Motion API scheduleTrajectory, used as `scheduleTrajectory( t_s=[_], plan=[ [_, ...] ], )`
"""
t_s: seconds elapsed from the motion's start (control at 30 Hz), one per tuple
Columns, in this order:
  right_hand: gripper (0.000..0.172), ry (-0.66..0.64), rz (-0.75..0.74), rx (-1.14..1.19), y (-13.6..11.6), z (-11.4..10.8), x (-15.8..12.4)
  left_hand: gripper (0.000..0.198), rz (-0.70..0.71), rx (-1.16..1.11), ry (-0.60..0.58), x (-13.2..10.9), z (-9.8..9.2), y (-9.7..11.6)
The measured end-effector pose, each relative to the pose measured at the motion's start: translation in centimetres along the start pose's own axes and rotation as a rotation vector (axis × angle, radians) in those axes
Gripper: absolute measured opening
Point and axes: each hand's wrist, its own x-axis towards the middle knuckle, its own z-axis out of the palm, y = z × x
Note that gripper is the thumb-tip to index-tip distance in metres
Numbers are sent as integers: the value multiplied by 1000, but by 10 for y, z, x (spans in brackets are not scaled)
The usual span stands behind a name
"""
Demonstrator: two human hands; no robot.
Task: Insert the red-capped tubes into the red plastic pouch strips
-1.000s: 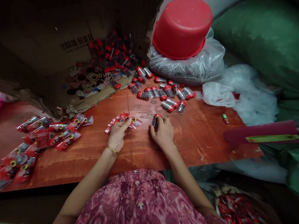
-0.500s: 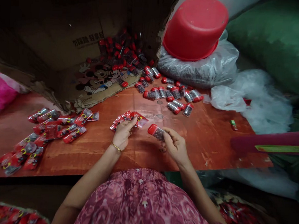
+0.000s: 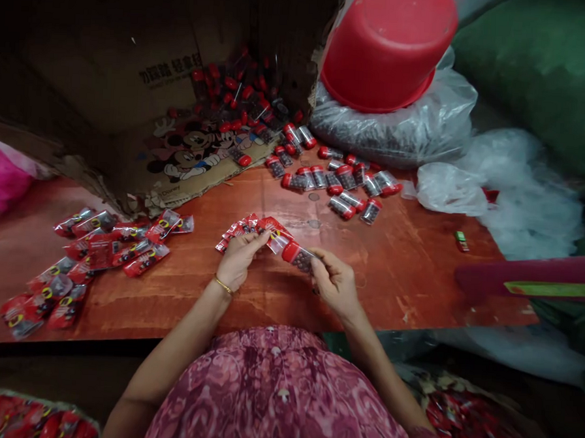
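Note:
My left hand point(image 3: 241, 257) pinches a small red printed plastic bag point(image 3: 278, 234), its clear end pointing right. Under and left of that hand lie more flat red bags point(image 3: 237, 232), fanned on the table. In my right hand point(image 3: 336, 280) is a clear bottle point(image 3: 302, 257) with a red cap and small dark balls inside. Its capped end meets the clear end of the bag; whether it has entered the bag I cannot tell. Filled red bags point(image 3: 99, 251) lie in a loose group on the left. Several similar bottles point(image 3: 346, 179) are scattered beyond my hands.
An open cardboard box point(image 3: 167, 186) holds a pile of bottles point(image 3: 235, 98). A red tub point(image 3: 390, 47) sits upside down on a clear bag of dark pieces point(image 3: 392, 133). A purple bar point(image 3: 554, 275) juts in from the right. Containers of red packets point(image 3: 31, 421) stand below the table edge.
My right hand has brought the bottle left, so its red cap meets the bag in my left hand. The view has shifted slightly.

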Motion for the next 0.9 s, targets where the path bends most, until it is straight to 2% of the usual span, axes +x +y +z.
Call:
scheduleTrajectory(
  t_s=[0.13, 0.27, 0.53, 0.73, 0.9],
  plan=[
    [27, -20, 66, 82, -2, -3, -4, 37, -57, -26, -18, -3, 4, 6],
    [27, -66, 74, 78, -5, -2, -2, 38, -2, -21, -40, -3, 4, 3],
    [26, -86, 152, 122, -5, 4, 1, 37, 119, 83, -3, -2, 1, -1],
    [24, -48, 158, 190, -5, 4, 1, 39, 217, 166, -47, -1, -1, -4],
    [24, 25, 154, 211, -4, 8, 2, 38, 205, 178, -58, -1, 0, -7]
  ],
)
